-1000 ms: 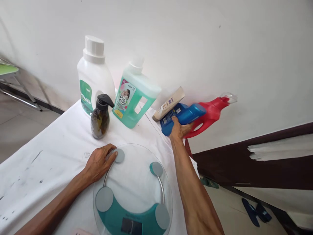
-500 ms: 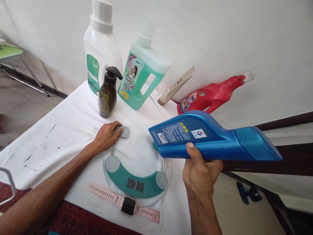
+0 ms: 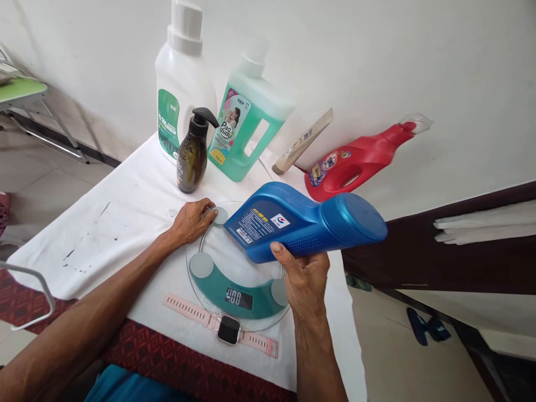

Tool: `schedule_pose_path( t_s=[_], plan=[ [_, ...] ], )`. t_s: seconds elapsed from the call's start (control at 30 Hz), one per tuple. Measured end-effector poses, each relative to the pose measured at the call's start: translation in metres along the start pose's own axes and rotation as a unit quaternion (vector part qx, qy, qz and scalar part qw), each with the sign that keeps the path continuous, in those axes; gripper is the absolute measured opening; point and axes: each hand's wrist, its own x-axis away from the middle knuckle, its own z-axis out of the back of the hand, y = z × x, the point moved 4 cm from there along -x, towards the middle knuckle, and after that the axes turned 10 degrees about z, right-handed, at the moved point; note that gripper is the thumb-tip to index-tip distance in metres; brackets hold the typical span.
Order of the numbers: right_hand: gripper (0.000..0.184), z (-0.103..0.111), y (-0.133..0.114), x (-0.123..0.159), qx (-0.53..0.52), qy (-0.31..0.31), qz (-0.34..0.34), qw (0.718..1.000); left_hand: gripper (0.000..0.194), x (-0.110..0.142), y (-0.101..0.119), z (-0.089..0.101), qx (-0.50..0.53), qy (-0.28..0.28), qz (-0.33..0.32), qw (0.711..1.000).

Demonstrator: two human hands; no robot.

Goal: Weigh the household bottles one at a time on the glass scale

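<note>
My right hand [image 3: 304, 271] grips a blue bottle [image 3: 285, 218] from below, thumb on its near side. The bottle lies tilted over a round glass bathroom scale [image 3: 228, 293], its wide blue cap toward the right. Whether its base touches the glass, I cannot tell. My left hand [image 3: 192, 221] is closed at the far left edge of the scale, by a round grey pad; its fingertips are partly hidden. The scale's display [image 3: 238, 298] is lit with digits. Just in front of the scale lies a pink-strapped smartwatch [image 3: 229, 329].
Behind the scale stand a dark pump bottle [image 3: 192, 159], a large white jug [image 3: 184, 78] and a green detergent bottle [image 3: 247, 128]. A beige tube [image 3: 304, 142] and a red detergent bottle [image 3: 355, 159] lean by the wall. Slippers [image 3: 427, 326] lie on the floor at right.
My right hand has brought the blue bottle left and over the scale, turning its cap end toward me. Digits now show on the display. My left hand stays at the scale's edge.
</note>
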Motion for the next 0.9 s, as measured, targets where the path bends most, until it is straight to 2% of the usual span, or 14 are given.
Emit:
schedule_pose_path(
  t_s=[0.1,0.27,0.63,0.9],
  plan=[
    [0.07,0.001,0.006,0.005,-0.024,0.009,0.0,1.0,0.025,0.0,0.0,0.0,-0.004,-0.001,-0.001,1.0],
    [0.077,0.005,0.014,0.01,-0.029,0.018,0.005,0.999,0.024,0.0,0.002,0.001,0.003,0.001,0.006,1.0],
    [0.073,0.01,0.012,0.012,0.009,0.025,-0.002,1.0,0.027,0.0,0.003,0.001,0.002,0.0,0.01,1.0],
    [0.057,0.011,0.014,0.011,0.027,0.02,-0.004,0.999,0.028,0.0,0.004,0.001,-0.009,-0.001,0.015,1.0]
  ],
)
